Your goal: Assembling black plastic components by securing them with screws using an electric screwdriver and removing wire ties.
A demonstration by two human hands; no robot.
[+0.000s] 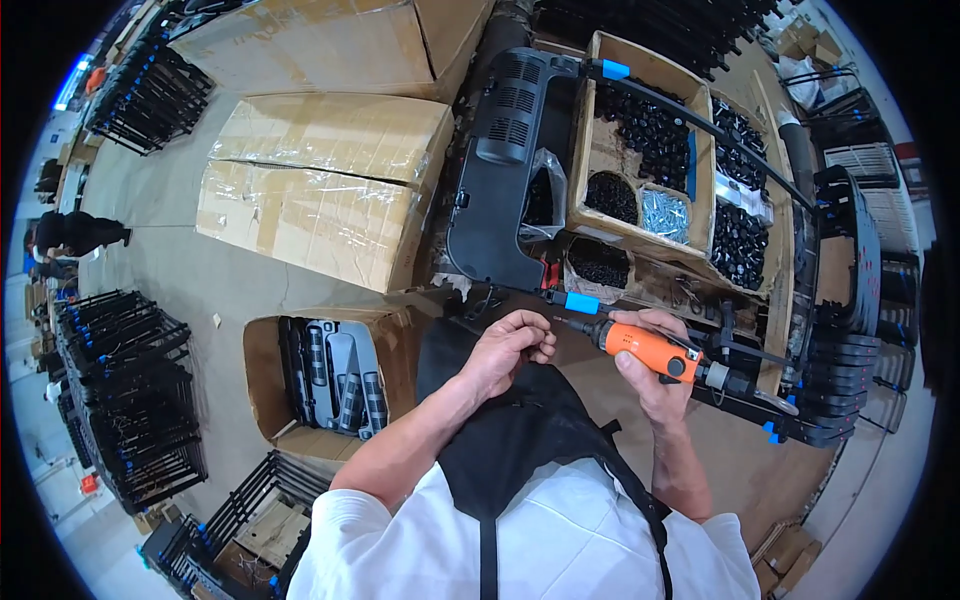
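My right hand [662, 400] is wrapped round an orange air screwdriver [645, 344], its bit pointing left. Just left of that bit, my left hand [508, 352] has its fingers curled together in a pinch; whatever they hold is too small to make out. Beyond both hands lies a black tubular frame [690, 118] with a dark plastic cover [488, 232] along its left side. A blue clip [582, 303] sits on the frame's near bar, close to the bit, and another blue clip [614, 69] is at the far bar.
A wooden compartment box [708, 150] holds black plastic parts and silvery screws [664, 215]. Large cartons [320, 185] stand at the left, with an open carton [262, 385] of grey and black covers below. Stacked black frames [130, 390] line the far left, where a person [80, 233] is visible.
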